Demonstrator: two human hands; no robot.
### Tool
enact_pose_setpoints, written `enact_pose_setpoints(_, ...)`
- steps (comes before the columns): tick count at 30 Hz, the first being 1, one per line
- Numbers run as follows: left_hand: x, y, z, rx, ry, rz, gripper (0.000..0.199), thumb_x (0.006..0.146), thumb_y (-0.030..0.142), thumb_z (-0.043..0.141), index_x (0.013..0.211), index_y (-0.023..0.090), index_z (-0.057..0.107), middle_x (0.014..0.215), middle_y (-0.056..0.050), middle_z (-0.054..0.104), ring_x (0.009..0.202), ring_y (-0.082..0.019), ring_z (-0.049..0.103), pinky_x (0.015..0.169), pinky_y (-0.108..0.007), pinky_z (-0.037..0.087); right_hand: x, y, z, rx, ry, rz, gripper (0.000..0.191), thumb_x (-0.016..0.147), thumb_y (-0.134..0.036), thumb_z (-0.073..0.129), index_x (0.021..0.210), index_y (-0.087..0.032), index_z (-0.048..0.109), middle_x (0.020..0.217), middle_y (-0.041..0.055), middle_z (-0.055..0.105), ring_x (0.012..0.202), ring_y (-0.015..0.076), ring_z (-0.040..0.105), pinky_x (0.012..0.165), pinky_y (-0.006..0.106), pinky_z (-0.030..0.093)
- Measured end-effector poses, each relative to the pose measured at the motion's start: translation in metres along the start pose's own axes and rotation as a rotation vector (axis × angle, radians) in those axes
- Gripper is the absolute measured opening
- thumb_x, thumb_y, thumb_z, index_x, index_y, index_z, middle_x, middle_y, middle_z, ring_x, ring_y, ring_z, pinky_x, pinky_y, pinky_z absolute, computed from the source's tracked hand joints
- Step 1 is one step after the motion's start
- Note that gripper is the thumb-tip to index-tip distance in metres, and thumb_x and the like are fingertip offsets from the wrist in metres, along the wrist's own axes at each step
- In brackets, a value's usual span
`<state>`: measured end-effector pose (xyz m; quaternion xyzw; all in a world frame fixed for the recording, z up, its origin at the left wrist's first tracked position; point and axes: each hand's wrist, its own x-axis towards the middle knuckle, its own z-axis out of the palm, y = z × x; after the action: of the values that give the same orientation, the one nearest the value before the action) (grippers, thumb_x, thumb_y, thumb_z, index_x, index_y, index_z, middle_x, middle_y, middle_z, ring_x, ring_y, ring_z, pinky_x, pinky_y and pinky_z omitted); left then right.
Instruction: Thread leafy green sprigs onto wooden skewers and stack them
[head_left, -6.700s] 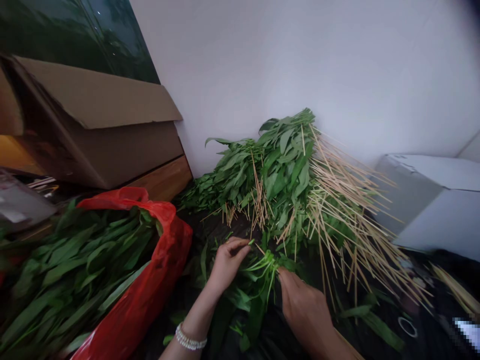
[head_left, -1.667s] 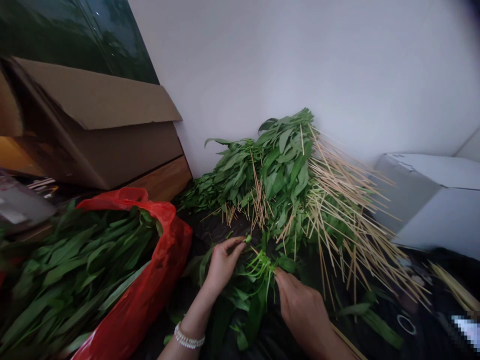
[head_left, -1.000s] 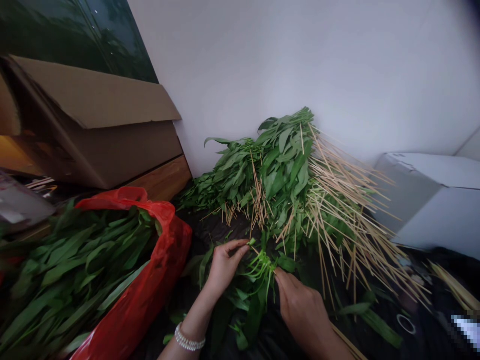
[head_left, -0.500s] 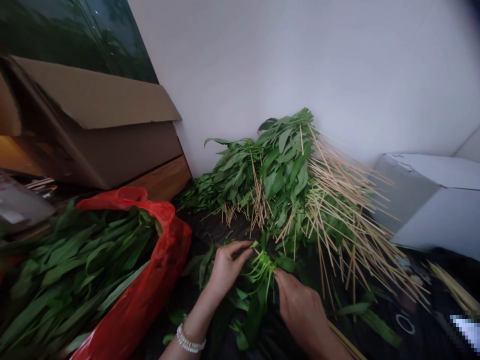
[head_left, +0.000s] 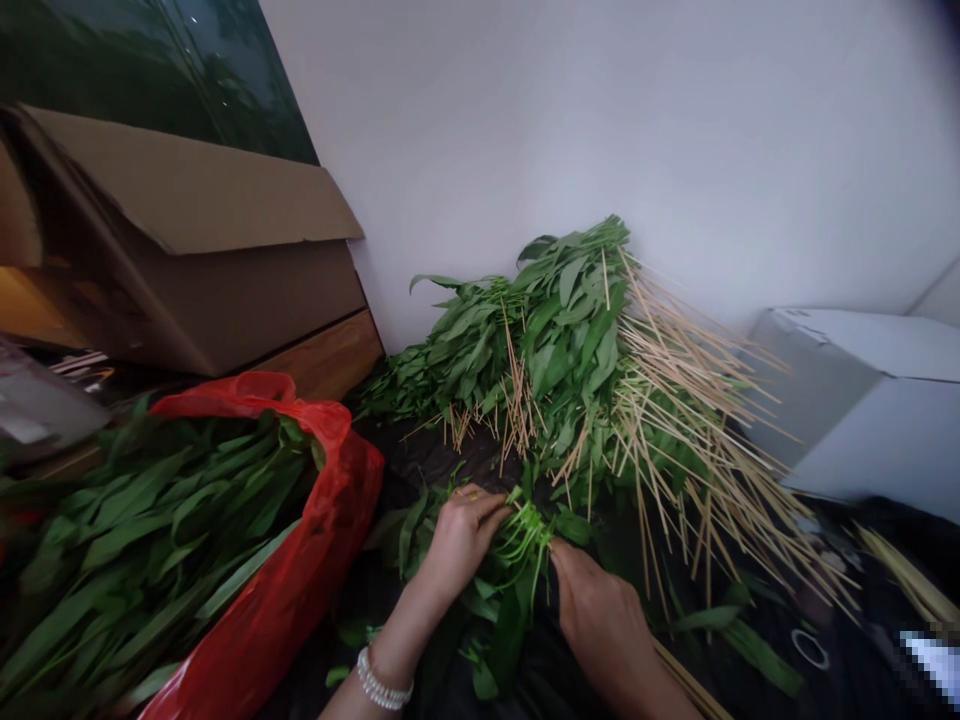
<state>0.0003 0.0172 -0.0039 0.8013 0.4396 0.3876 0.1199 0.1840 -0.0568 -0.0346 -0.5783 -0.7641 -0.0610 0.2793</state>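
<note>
At the lower centre, a small bunch of green stems and leaves (head_left: 529, 535) lies between my two hands. My left hand (head_left: 466, 530), with a beaded bracelet on the wrist, has its fingers pinched together at the upper left of the stems. My right hand (head_left: 600, 600) is closed at the right side of the same bunch, its fingertips at the stems. Just beyond stand stacked leafy bundles (head_left: 570, 320), with many thin wooden sticks (head_left: 697, 420) poking out to the right.
An open red plastic bag (head_left: 330, 500) full of long leaves (head_left: 150, 530) fills the lower left. Behind it is a cardboard box (head_left: 210, 290). A white box (head_left: 870, 400) stands at the right by the wall. A small ring (head_left: 810, 648) lies on the black cloth.
My left hand has shifted slightly right and its fingers have curled in more at the stems. My right hand has hardly moved.
</note>
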Motion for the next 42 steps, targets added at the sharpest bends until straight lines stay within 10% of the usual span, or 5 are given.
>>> enact_pose_setpoints(10,0.001,0.01,-0.012,-0.11,-0.174,-0.037,0.03,0.097,0.03,0.044,0.103,0.02,0.073,0.087,-0.008,0.071,0.087,-0.02,0.063,0.08,-0.031,0.048,0.001,0.002,0.002,0.006,0.046,-0.026,0.036,0.091,-0.006,0.031,0.103,-0.018,0.063,0.09,0.0056,0.075,0.074,0.0155,0.072,0.059,0.019,0.051)
enact_pose_setpoints(16,0.003,0.008,-0.013,-0.202,-0.164,-0.129,0.019,0.083,0.037,0.067,0.088,0.021,0.075,0.083,-0.004,0.073,0.079,-0.02,0.066,0.073,-0.027,0.049,0.004,0.001,-0.002,0.023,0.106,-0.116,0.036,0.094,-0.01,0.029,0.104,-0.016,0.063,0.083,0.0062,0.074,0.065,0.0154,0.071,0.057,0.021,0.051)
enact_pose_setpoints(25,0.006,-0.019,-0.013,-0.311,0.23,-0.319,0.028,0.078,0.038,0.067,0.094,0.016,0.073,0.092,-0.007,0.076,0.088,-0.025,0.069,0.083,-0.034,0.052,0.01,0.012,-0.027,0.02,0.1,-0.159,0.036,0.099,-0.02,0.028,0.107,-0.017,0.062,0.081,0.0053,0.073,0.062,0.0148,0.07,0.055,0.021,0.052)
enact_pose_setpoints(30,0.003,-0.022,-0.007,-0.326,0.212,-0.355,0.039,0.076,0.037,0.069,0.108,0.015,0.069,0.097,-0.008,0.074,0.09,-0.024,0.067,0.085,-0.035,0.051,0.015,0.027,-0.046,0.105,0.057,-0.105,0.033,0.099,-0.024,0.032,0.102,-0.022,0.064,0.088,0.0034,0.074,0.07,0.0148,0.072,0.062,0.021,0.054)
enact_pose_setpoints(42,0.002,-0.024,-0.009,-0.197,0.282,-0.323,0.077,0.072,0.028,0.073,0.141,0.019,0.041,0.119,-0.01,0.065,0.113,-0.027,0.059,0.102,-0.043,0.042,0.037,0.039,-0.056,0.197,0.468,0.223,0.032,0.097,-0.039,0.042,0.105,-0.019,0.065,0.069,0.0014,0.071,0.056,0.0151,0.067,0.053,0.022,0.049)
